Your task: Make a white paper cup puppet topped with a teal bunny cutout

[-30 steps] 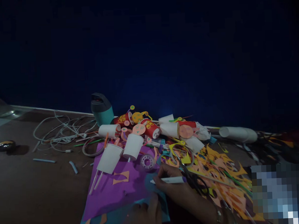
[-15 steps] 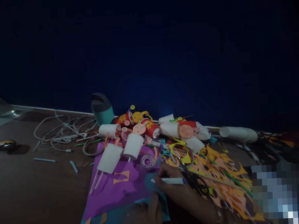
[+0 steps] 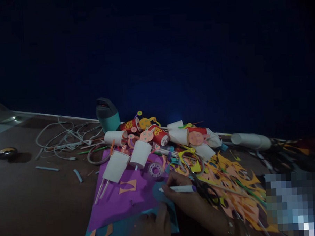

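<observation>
On purple paper (image 3: pixel 106 207), near its right edge: blue paper circle (image 3: pixel 157 191). Right hand (image 3: pixel 181 195) closed around a white marker (image 3: pixel 182 189), pale tip over the circle. Left hand (image 3: pixel 151 226) low and dim, thumb near the circle's lower edge; cannot tell how far open, or whether it grips anything. Tape roll (image 3: pixel 150 171) just beyond the circle. White cup (image 3: pixel 116 167) lying left, scissors (image 3: pixel 213 195) right of the marker.

Yellow character-like marks (image 3: pixel 129 125) on two red cups (image 3: pixel 161 134), too small to read
</observation>
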A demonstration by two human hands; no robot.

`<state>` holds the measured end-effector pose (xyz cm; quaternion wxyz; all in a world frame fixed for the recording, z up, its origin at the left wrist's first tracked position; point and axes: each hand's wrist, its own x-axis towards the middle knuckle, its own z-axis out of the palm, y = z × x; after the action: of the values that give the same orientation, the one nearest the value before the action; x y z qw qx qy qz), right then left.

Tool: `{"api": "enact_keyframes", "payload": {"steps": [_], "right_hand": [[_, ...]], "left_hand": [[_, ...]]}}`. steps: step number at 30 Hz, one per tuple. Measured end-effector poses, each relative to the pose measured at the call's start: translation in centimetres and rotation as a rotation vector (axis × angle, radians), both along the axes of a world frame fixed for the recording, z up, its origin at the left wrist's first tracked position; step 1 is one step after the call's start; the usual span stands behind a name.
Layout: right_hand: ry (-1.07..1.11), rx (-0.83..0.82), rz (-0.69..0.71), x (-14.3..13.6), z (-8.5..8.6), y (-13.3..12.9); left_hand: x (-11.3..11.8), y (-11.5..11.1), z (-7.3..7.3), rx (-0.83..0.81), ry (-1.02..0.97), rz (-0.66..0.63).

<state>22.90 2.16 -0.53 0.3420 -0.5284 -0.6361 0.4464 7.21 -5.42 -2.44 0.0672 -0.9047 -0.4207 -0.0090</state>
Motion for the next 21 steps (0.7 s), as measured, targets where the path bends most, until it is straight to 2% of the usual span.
{"api": "enact_keyframes", "payload": {"steps": [3, 5, 9, 12, 15, 18, 21], "right_hand": [[0.100, -0.068, 0.019, 0.1, 0.2, 0.1], [0.253, -0.163, -0.009, 0.2, 0.4, 0.3], [0.593, -0.337, -0.131, 0.6, 1.1, 0.7], [0.779, -0.441, -0.174, 1.1, 2.1, 1.1], [0.911, -0.521, -0.099, 1.9, 3.5, 1.5], [0.977, -0.528, -0.001, 2.8, 5.1, 1.9], [0.997, -0.482, -0.027, 3.5, 6.4, 2.2]], "left_hand": [[0.0, 0.0, -0.1, -0.002, 0.029, -0.009], [0.0, 0.0, 0.1, 0.012, 0.032, -0.009], [0.2, -0.2, 1.3, 0.072, 0.070, -0.005], [0.2, -0.1, 2.2, 0.096, 0.100, -0.018], [0.3, 0.2, 2.8, 0.063, 0.119, -0.038], [0.4, 0.4, 2.9, 0.025, 0.134, -0.047], [0.6, 0.4, 2.7, 0.047, 0.134, -0.034]]}}
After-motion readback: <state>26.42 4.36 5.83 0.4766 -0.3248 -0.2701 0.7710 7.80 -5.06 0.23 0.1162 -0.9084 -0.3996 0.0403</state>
